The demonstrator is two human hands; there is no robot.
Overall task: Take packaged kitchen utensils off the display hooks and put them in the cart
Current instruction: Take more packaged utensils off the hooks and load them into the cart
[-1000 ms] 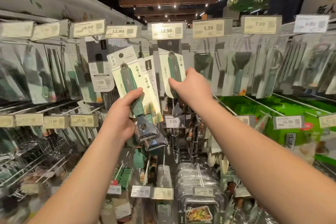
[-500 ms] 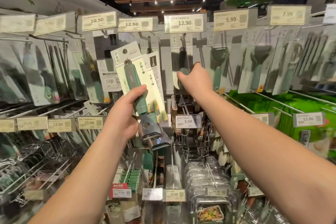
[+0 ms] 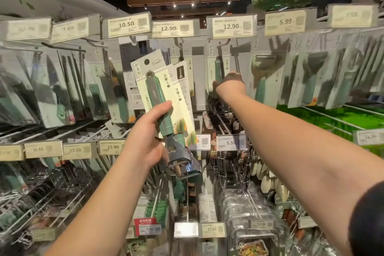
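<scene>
My left hand (image 3: 145, 143) grips a green-handled metal utensil on a cream card (image 3: 158, 93), upright in front of the display, with two more cards stacked behind it. Farther in, my right hand (image 3: 229, 85) reaches to a hanging packaged utensil with a green handle (image 3: 218, 66) on the hook (image 3: 223, 42) under a 12.90 price tag (image 3: 230, 26). My thumb lies at the package's left edge and my fingers are hidden behind the hand. The cart is out of view.
Packaged utensils hang along the whole top row (image 3: 311, 72) under price tags. A lower row of long hooks (image 3: 52, 133) sticks out toward me with graters below. Clear plastic containers (image 3: 249, 210) sit at the bottom middle and green goods (image 3: 332, 118) at the right.
My right hand has reached deeper toward the hook under the 12.90 tag. My left hand keeps the same packages, and my view has shifted slightly.
</scene>
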